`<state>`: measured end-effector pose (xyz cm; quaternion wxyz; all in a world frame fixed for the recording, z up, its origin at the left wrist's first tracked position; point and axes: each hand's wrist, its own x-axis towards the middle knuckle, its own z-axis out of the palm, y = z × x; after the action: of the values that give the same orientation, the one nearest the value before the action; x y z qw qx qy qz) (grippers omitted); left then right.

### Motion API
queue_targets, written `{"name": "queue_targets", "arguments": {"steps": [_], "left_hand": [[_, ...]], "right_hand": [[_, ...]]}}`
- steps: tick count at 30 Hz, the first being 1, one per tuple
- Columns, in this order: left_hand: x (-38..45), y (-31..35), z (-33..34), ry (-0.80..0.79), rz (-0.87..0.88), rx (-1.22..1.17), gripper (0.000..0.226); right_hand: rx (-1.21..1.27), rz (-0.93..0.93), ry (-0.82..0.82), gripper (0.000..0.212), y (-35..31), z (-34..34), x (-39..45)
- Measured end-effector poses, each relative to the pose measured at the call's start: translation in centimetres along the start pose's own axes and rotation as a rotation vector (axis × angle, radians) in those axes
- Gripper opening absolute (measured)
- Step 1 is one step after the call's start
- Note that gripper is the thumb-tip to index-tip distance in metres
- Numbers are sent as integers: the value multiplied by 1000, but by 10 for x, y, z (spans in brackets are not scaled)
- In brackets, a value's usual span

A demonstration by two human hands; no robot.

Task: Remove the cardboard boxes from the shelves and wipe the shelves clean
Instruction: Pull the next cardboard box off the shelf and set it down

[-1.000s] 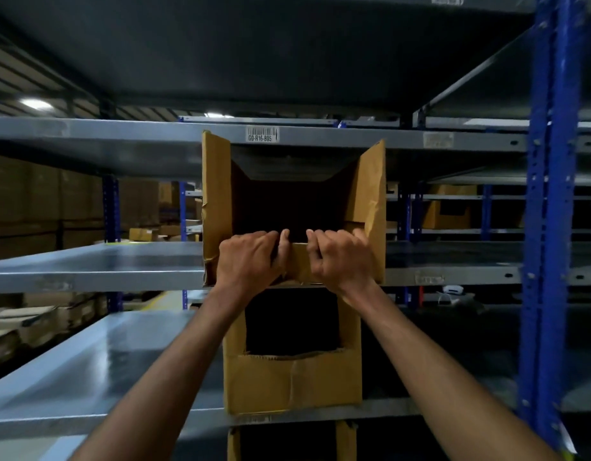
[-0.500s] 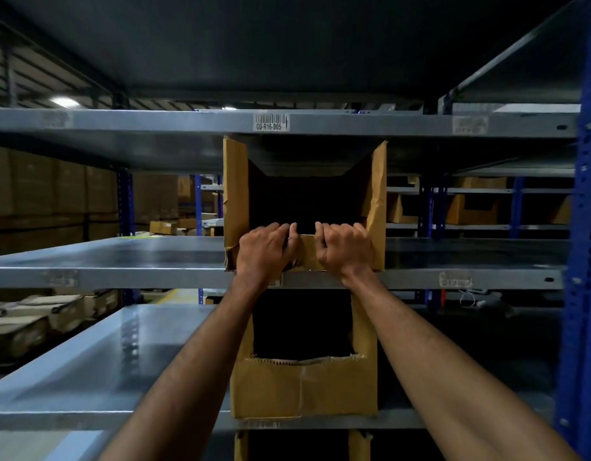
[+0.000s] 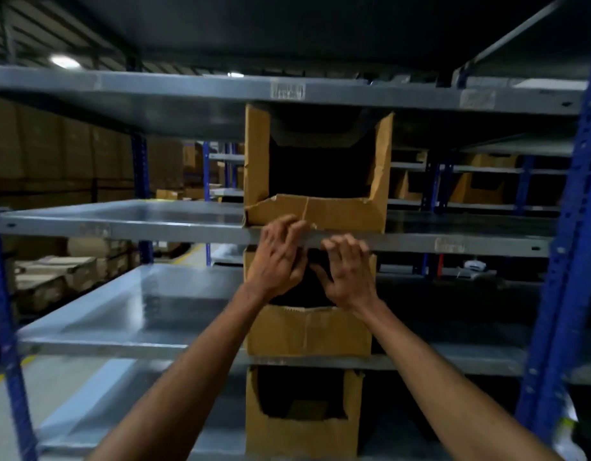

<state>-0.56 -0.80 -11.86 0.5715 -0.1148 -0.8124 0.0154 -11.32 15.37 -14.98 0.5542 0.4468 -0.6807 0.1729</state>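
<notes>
Three open-fronted cardboard boxes stand one above another in the metal rack. The top box [image 3: 337, 212] sits on the grey shelf [image 3: 154, 224] at eye level, the middle box [image 3: 307, 331] one shelf down, the bottom box [image 3: 297, 434] below that. My left hand [image 3: 277, 261] and my right hand [image 3: 347, 277] hover side by side in front of that shelf's front edge, just under the top box's low front wall. Their fingers are loosely curled and hold nothing. The left fingertips reach the bottom of the front wall. All three boxes look dark inside.
Blue steel uprights stand close at the right [image 3: 560, 261] and left [image 3: 7, 327]. Another grey shelf [image 3: 187, 91] runs right above the top box. Stacked cartons [image 3: 54, 274] lie on the floor at the left, and more racks with boxes stand behind.
Both hands have let go of the top box's front wall and dropped below it. The view has tilted down, showing a third box underneath.
</notes>
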Motion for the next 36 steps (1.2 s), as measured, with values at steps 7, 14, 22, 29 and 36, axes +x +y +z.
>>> {"name": "queue_targets", "arguments": {"steps": [7,14,22,29,36], "left_hand": [[-72,11,26,-972,-283,90,53],[-85,29,8,-990,-240,132,41],[-100,48,-46,-834,-114,-71,39],[-69,48,-81,113,-730,-103,71],[-36,20,-83,-198,-1146,-254,32]], "right_hand": [[43,152,-953,62,-9,11,-51],[84,216,-938,60,-30,-22,-64],[227,183,-809,59,-53,-88,-70],[5,852,-13,74,-35,-105,-31],[257,1206,-388,43,-8,-100,-12]]}}
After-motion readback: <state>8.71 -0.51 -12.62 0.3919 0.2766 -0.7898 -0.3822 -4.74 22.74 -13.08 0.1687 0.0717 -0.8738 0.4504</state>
